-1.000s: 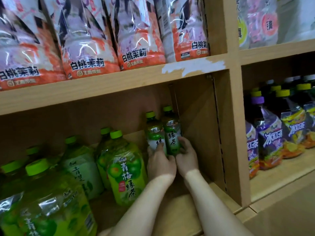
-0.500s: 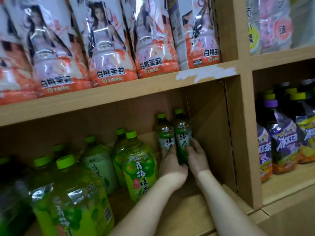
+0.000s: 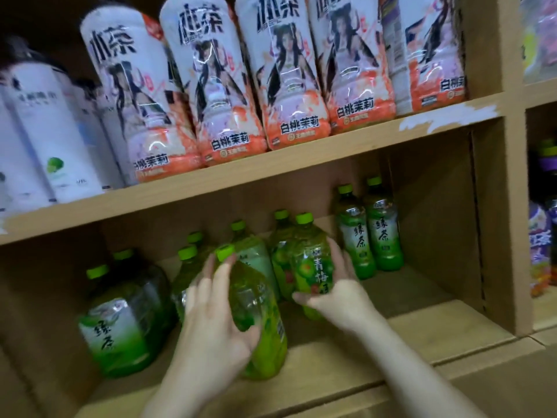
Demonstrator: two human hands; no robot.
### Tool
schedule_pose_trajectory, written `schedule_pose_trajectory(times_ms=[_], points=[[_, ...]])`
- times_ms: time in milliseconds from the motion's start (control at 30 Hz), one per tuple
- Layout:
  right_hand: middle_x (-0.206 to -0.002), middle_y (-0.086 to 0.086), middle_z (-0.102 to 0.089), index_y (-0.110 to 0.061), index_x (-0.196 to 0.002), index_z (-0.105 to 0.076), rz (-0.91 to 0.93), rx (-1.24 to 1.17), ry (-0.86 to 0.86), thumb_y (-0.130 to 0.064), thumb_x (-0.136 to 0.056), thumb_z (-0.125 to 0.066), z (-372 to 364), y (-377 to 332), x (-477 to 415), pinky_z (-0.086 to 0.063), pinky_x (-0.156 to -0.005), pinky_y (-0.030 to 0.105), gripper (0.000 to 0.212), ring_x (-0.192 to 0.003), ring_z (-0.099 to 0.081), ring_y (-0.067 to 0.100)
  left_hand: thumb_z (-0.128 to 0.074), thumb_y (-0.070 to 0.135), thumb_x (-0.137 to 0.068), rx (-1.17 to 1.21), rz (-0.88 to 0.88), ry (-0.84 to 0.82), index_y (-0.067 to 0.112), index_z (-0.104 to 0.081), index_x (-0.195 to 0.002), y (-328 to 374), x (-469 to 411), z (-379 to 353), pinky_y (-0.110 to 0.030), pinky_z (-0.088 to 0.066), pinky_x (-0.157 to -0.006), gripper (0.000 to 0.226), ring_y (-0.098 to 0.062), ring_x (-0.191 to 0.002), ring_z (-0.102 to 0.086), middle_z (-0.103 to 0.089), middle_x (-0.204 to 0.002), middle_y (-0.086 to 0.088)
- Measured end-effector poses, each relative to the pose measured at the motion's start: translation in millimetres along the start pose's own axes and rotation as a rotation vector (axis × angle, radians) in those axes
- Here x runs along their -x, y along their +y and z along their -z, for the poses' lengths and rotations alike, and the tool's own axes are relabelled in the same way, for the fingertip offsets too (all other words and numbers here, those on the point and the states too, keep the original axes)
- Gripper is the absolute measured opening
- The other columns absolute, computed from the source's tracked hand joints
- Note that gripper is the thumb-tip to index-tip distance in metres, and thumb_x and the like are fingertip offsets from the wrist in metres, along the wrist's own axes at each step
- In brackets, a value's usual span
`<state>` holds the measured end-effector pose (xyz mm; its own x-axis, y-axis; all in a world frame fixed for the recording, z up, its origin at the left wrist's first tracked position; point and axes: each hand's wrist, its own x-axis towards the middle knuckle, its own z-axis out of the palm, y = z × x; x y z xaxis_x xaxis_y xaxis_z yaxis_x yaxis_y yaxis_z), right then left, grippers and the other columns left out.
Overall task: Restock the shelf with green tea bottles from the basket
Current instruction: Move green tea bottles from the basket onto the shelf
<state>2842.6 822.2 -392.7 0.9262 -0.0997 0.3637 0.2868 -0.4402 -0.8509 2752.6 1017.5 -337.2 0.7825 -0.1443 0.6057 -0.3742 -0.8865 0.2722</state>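
Note:
Two slim green tea bottles (image 3: 369,233) stand side by side at the back right of the lower wooden shelf (image 3: 422,324). My left hand (image 3: 215,321) wraps around a large green bottle (image 3: 262,327) near the shelf's front, fingers spread on its side. My right hand (image 3: 340,292) cups a green plum tea bottle (image 3: 313,267) from the right, thumb under its label. Several more green-capped large bottles stand behind and to the left, among them a big green tea bottle (image 3: 120,324). No basket is in view.
The upper shelf (image 3: 271,170) carries a row of white-and-orange peach jasmine tea bottles (image 3: 289,86) and white bottles (image 3: 45,131) at left. A vertical wooden divider (image 3: 494,221) closes the compartment on the right, with purple-labelled bottles (image 3: 542,236) beyond it.
Both hands have left the two slim green tea bottles at the back right and moved left and forward onto the large bottles. The camera view has shifted left and upward.

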Motion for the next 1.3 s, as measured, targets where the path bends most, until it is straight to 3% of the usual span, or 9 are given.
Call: schedule_pose_trajectory(times_ms=[233,467,600,700,800,900,1033,1133,1300], points=[[-0.138,0.012,-0.029,-0.045,-0.147,0.000,-0.114,0.334,0.187,-0.043,-0.068,-0.081,-24,-12,-12,-0.048,-0.094,0.040,0.113,-0.119,-0.050,0.033,-0.071,0.059,-0.069,-0.284,0.031,-0.083,0.051,-0.001,-0.144,-18,-6,-2,-0.041,-0.025,-0.112,0.103,-0.029,-0.141,-0.015,-0.018,-0.156,-0.006],[-0.134,0.008,-0.029,-0.044,-0.146,-0.003,-0.063,0.394,0.106,-0.055,-0.061,-0.081,-30,-14,-13,-0.048,-0.094,0.043,0.115,-0.123,-0.047,0.032,-0.064,0.070,-0.063,-0.312,0.017,0.022,0.053,-0.009,-0.143,-27,-5,-13,-0.040,-0.033,-0.105,0.099,-0.029,-0.134,-0.020,-0.025,-0.150,-0.005],[-0.144,0.011,-0.025,-0.047,-0.145,0.001,-0.105,0.367,0.082,-0.058,-0.073,-0.070,-23,-19,-4,-0.041,-0.101,0.050,0.102,-0.133,-0.033,0.034,-0.055,0.075,-0.068,-0.370,0.008,0.087,0.050,-0.005,-0.145,-25,-4,-21,-0.045,-0.035,-0.101,0.096,-0.031,-0.133,-0.025,-0.026,-0.149,-0.007],[-0.144,0.009,-0.030,-0.038,-0.147,-0.017,0.066,0.186,0.289,-0.050,-0.084,-0.062,-22,-31,24,-0.036,-0.105,0.046,0.079,-0.135,-0.031,0.030,-0.055,0.065,-0.078,-0.096,0.026,0.183,0.050,-0.015,-0.142,-38,5,-18,-0.044,-0.035,-0.096,0.077,-0.020,-0.123,-0.031,-0.037,-0.139,-0.002],[-0.131,-0.004,-0.041,-0.046,-0.145,-0.018,0.243,-0.116,0.176,-0.045,-0.084,-0.065,-29,-55,54,-0.040,-0.102,0.036,0.077,-0.126,-0.043,0.015,-0.067,0.031,-0.081,0.229,0.204,0.407,0.036,-0.029,-0.140,-68,15,-14,-0.043,-0.035,-0.098,0.071,-0.014,-0.117,-0.033,-0.045,-0.131,-0.004],[-0.150,-0.002,-0.033,-0.060,-0.141,0.006,0.323,0.138,0.002,-0.058,-0.068,-0.074,-39,-79,55,-0.039,-0.106,0.048,0.108,-0.135,-0.038,0.020,-0.076,0.026,-0.076,0.396,0.375,0.268,0.031,-0.016,-0.147,-92,13,-21,-0.039,-0.031,-0.108,0.094,-0.022,-0.134,-0.034,-0.037,-0.147,-0.004],[-0.161,0.006,-0.014,-0.064,-0.130,0.027,0.432,0.576,-0.115,-0.061,-0.063,-0.075,-59,-98,47,-0.041,-0.104,0.057,0.122,-0.138,-0.038,0.033,-0.081,0.024,-0.071,0.442,0.414,0.220,0.028,-0.019,-0.147,-109,5,-35,-0.038,-0.040,-0.106,0.098,-0.021,-0.127,-0.047,-0.047,-0.142,-0.004],[-0.161,0.004,-0.010,-0.060,-0.141,0.008,0.421,0.715,-0.164,-0.061,-0.065,-0.073,-60,-98,41,-0.031,-0.110,0.055,0.110,-0.145,-0.023,0.032,-0.085,0.024,-0.066,0.415,0.411,0.213,0.028,-0.024,-0.145,-120,4,-41,-0.034,-0.046,-0.099,0.100,-0.023,-0.118,-0.056,-0.056,-0.132,-0.005],[-0.160,0.012,-0.014,-0.051,-0.145,-0.005,0.364,0.808,-0.196,-0.061,-0.063,-0.075,-50,-100,28,-0.018,-0.116,0.050,0.109,-0.145,-0.025,0.033,-0.079,0.021,-0.074,0.474,0.400,0.140,0.025,-0.020,-0.148,-128,2,-41,-0.021,-0.041,-0.092,0.094,-0.013,-0.108,-0.057,-0.056,-0.116,0.009]])
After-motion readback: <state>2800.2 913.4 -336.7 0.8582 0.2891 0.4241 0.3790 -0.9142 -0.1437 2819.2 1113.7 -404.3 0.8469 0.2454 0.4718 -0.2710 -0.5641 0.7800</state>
